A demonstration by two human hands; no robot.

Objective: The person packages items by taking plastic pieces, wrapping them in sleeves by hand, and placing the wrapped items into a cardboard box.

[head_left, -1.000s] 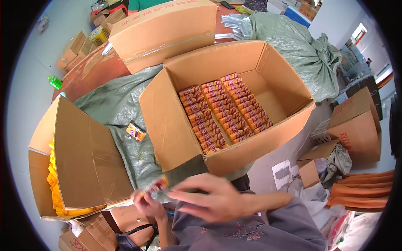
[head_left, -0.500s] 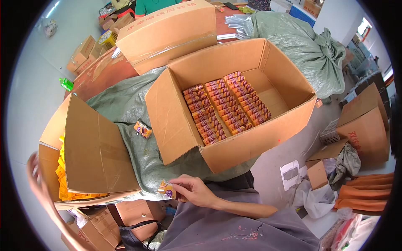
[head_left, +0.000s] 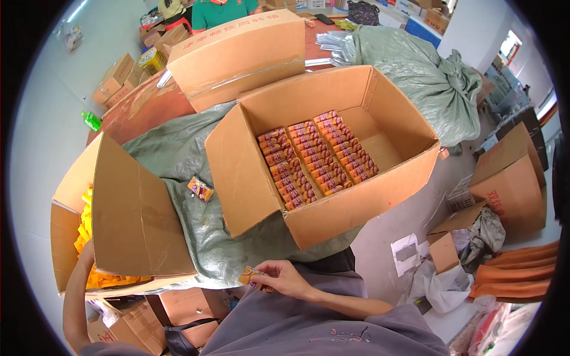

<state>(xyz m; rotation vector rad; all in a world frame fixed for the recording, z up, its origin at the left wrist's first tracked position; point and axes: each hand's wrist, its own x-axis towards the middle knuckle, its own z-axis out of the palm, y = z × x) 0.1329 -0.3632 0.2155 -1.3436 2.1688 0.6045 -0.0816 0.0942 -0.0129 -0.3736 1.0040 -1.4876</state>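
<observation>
My right hand (head_left: 284, 279) pinches a small orange and purple packet (head_left: 246, 275) in front of my lap. My left hand (head_left: 88, 255) reaches into the carton of yellow-orange pieces (head_left: 86, 222) on the left; a raised flap and the contents hide its fingers. In the middle stands a large open carton (head_left: 356, 216) with three rows of orange and purple small boxes (head_left: 317, 154) packed upright, and bare cardboard at its right end. One similar small box (head_left: 200, 188) lies loose on the green sheet (head_left: 205, 255) between the two cartons.
Behind the open carton is a closed carton (head_left: 237, 53). A large tied green sack (head_left: 409, 77) sits at the back right. Across the table is a person in a green shirt (head_left: 222, 15). More cartons (head_left: 510, 184) and plastic bags (head_left: 442, 288) stand on the right.
My left hand has moved from outside the left carton's edge down into it. My right hand still holds the packet, now turned slightly. The view has shifted a little.
</observation>
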